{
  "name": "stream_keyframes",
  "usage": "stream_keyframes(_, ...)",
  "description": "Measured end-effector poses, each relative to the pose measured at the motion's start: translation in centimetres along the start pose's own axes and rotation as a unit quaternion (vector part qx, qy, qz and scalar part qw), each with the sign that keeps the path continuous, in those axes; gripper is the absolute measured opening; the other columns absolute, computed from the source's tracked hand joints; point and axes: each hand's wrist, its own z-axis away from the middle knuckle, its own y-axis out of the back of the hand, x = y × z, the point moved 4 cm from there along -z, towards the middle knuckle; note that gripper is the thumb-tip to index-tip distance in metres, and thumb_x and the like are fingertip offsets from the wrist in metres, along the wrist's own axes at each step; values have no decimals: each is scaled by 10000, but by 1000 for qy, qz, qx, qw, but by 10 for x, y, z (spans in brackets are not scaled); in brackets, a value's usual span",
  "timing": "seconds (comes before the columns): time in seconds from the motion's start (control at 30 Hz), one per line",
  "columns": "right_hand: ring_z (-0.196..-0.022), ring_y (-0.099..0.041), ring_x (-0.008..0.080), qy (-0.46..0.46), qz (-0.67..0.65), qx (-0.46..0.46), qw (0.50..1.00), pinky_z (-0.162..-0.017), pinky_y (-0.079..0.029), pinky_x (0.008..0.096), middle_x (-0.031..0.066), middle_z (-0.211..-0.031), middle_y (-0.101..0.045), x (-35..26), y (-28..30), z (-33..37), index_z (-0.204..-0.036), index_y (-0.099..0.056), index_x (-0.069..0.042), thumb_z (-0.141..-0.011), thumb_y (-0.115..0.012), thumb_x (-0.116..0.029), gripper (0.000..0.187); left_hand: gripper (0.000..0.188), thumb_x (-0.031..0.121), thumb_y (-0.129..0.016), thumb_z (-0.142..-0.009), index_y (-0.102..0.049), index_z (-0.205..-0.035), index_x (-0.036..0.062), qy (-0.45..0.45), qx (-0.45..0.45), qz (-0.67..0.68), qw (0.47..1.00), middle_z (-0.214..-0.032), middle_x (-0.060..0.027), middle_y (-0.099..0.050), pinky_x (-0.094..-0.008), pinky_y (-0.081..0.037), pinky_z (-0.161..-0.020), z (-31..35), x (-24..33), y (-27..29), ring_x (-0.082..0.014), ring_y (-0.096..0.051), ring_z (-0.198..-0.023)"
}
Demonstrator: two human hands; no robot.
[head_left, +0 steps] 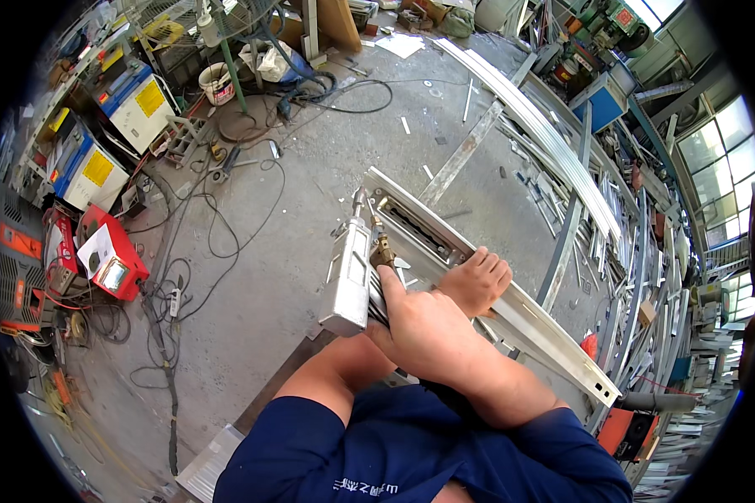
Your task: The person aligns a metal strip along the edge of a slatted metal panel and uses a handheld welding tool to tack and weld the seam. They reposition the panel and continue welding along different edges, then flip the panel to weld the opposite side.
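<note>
My forearms cross, the right one lying over the left. My right hand is wrapped around a silver, box-shaped metal tool. This tool has a narrow nozzle-like tip at its far end and a brass fitting along its right side. Farther right, my left hand curls its fingers over a long pale metal profile. The profile runs slantwise from the centre to the lower right, with a slotted opening near its far end and small holes at its near end. Part of my left wrist is hidden behind the right hand.
Cables lie looped over the floor to the left. Beyond them stand a red machine and white-and-blue boxes. Long metal bars and offcuts fill the right side. A white bucket stands at the back.
</note>
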Motion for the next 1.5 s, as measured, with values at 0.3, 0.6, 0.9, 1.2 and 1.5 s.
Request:
stream_keyframes(0.3,-570,-674,396,-12,13,41,999,-519,-547,475,217,-618,-650,12,-1,-16,-993,-501,73,-886,-676,-381,499,829,629,-767,-633,-584,-1154,11,-8,5,7,1000,-1064,-99,-576,-448,-370,-992,-4,-5,0,-259,-546,-991)
stream_keyframes(0.6,-638,-691,399,-38,5,-5,999,-573,-562,468,221,-667,-664,12,4,-18,-882,-515,49,-882,-682,-374,454,802,621,-753,-651,-584,-1141,8,-11,10,7,1000,-1049,-104,-575,-450,-371,-992,-2,-3,2,-259,-544,-989)
stream_keyframes(0.9,-656,-692,410,-27,-4,-14,1000,-591,-563,471,233,-672,-661,12,5,-19,-867,-514,49,-861,-699,-358,446,790,622,-751,-654,-585,-1126,11,-8,14,3,1000,-1024,-100,-574,-442,-374,-974,-3,-4,2,-252,-544,-963)
stream_keyframes(1.2,-617,-682,406,-10,10,6,1000,-548,-552,469,216,-641,-647,13,4,-19,-849,-492,44,-866,-697,-357,451,809,618,-759,-638,-583,-1138,7,-12,15,5,1000,-1048,-103,-583,-445,-378,-986,-2,-4,1,-254,-552,-978)
stream_keyframes(1.5,-622,-678,420,-12,1,8,1000,-557,-554,475,222,-636,-637,13,3,-19,-846,-487,51,-879,-687,-344,444,801,624,-758,-632,-584,-1111,7,-13,12,9,1000,-1026,-93,-570,-433,-385,-959,-4,-4,3,-244,-545,-964)
